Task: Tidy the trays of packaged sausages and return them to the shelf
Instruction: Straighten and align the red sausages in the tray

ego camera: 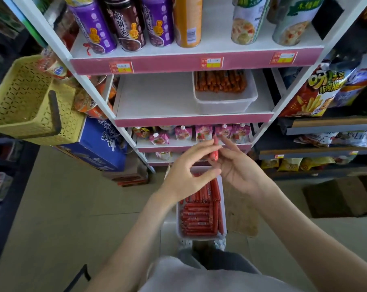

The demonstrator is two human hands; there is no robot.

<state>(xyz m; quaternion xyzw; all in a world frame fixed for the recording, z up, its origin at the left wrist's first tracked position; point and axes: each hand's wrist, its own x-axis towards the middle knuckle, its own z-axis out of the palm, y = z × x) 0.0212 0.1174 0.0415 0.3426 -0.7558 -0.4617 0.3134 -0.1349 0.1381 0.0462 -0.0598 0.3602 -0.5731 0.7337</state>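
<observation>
Your grey top fills six o'clock; just beyond, the floor tray holds red sausages in rows. Your right hand pinches one sausage above it, left hand spread, forefinger touching. Lay it parallel to its neighbours before lifting the tray to the shelf at twelve o'clock. Purple cans read 好粥道; wrapper print is illegible.

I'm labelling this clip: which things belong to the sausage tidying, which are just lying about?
Job: floor tray, single sausage in right hand, left hand, shelf tray, middle shelf.
Lying about: yellow basket, purple cans, blue carton, pouches, snack bags.
</observation>
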